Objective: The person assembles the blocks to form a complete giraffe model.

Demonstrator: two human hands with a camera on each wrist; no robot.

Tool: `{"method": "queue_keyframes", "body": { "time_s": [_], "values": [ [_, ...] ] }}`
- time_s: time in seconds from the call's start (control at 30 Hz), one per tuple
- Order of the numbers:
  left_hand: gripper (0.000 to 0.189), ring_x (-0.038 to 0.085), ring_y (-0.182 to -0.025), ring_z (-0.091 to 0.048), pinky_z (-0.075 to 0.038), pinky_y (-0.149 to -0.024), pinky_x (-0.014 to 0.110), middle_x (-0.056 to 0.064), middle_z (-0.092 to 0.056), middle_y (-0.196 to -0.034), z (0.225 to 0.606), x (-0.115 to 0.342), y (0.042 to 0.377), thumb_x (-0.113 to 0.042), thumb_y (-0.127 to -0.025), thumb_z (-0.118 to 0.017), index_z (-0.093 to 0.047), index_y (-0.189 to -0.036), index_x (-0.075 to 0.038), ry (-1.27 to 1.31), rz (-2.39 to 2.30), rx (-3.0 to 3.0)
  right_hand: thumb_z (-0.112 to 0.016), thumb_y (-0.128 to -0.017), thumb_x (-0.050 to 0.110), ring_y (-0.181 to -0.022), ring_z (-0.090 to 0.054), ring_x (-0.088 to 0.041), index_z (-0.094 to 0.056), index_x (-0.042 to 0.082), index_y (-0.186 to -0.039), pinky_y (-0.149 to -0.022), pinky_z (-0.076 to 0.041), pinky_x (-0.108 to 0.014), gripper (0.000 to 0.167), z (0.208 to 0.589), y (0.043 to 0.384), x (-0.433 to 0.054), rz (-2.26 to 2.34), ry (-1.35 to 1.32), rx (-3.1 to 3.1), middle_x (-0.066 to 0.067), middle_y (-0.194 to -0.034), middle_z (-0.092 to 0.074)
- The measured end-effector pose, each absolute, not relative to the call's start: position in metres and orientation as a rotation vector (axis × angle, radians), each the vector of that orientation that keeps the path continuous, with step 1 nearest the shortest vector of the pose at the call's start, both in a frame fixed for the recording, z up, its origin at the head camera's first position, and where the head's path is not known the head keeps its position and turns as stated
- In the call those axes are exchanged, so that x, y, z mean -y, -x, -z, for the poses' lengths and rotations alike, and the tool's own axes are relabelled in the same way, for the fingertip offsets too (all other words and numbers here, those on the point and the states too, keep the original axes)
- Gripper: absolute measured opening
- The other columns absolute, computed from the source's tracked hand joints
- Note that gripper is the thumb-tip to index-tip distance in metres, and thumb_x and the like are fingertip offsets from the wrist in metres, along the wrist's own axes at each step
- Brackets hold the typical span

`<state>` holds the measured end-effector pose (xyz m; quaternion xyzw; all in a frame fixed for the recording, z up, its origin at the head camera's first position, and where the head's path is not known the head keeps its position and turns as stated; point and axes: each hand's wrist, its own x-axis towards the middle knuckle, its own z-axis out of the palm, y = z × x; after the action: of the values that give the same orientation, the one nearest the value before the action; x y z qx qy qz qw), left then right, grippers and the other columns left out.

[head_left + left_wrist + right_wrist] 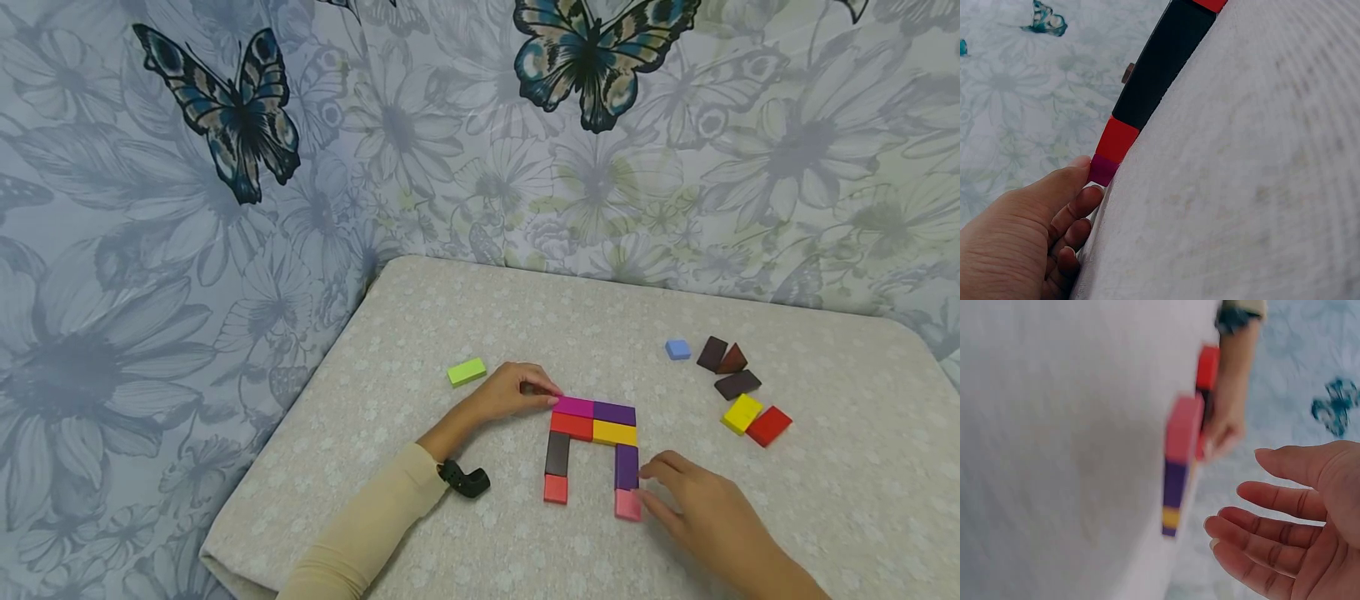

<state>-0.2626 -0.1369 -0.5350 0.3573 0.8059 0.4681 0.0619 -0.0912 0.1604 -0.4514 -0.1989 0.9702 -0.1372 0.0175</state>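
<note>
Flat coloured blocks lie on the table in an arch shape. Its top row is a magenta block and a purple block, over a red block and an orange-yellow block. The left leg has a dark block and a red square; the right leg, a second purple block and a pink square. My left hand touches the magenta block's left end with its fingertips. Beside the right leg, my right hand has its fingers extended and spread, holding nothing.
A lime green block lies beyond the left forearm. At the back right are a blue square, two dark blocks, a brown triangle, a yellow block and another red block. Patterned walls border the table.
</note>
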Motion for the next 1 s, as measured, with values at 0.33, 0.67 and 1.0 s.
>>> {"method": "queue_keyframes", "body": {
  "time_s": [0.33,0.67,1.0],
  "values": [
    [0.017,0.008,-0.077,-0.055,-0.045,-0.068,0.023,-0.01,-0.072,-0.093,0.535,0.135,0.262,-0.017,-0.09,-0.079,-0.081,-0.107,-0.016,-1.084,-1.421,-2.425,-0.086,-0.083,0.025,-0.086,-0.069,-0.033,-0.073,0.008,-0.109,-0.056,-0.055,-0.041,0.033,0.442,0.124,-0.215,0.522,0.534,-3.244,-0.015,-0.11,-0.071],
    [0.016,0.008,-0.078,-0.055,-0.045,-0.068,0.024,-0.01,-0.072,-0.094,0.535,0.134,0.264,-0.018,-0.091,-0.079,-0.081,-0.107,-0.016,-1.076,-1.417,-2.438,-0.085,-0.083,0.023,-0.112,-0.052,-0.057,-0.059,-0.01,-0.127,-0.084,-0.046,-0.07,0.061,0.464,0.162,-0.275,0.481,0.373,-3.189,-0.039,-0.126,-0.055],
    [0.016,0.007,-0.078,-0.055,-0.046,-0.068,0.023,-0.01,-0.072,-0.093,0.535,0.135,0.262,-0.017,-0.09,-0.079,-0.081,-0.106,-0.015,-1.07,-1.402,-2.462,-0.086,-0.081,0.018,-0.107,-0.054,-0.056,-0.063,-0.013,-0.12,-0.087,-0.045,-0.069,0.055,0.477,0.174,-0.293,0.453,0.291,-3.134,-0.039,-0.121,-0.059]
  ]
}}
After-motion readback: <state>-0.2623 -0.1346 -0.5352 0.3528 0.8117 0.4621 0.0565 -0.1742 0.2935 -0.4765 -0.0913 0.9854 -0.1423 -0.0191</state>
